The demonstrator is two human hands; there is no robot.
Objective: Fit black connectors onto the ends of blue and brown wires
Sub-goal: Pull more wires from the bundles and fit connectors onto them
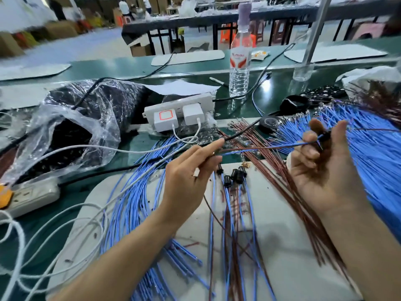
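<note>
Left hand (191, 170) pinches blue and brown wire pair (260, 147) taut | right hand (321, 170) grips black connector (324, 137) at its end, probably seating it

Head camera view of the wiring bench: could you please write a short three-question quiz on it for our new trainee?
1. True or false: the right hand holds a black connector in its fingers.
2. What does the left hand pinch? A the blue and brown wires; B a water bottle; C a pen.
3. How many white chargers are plugged into the power strip?
Key: 1 true; 2 A; 3 two.
</note>
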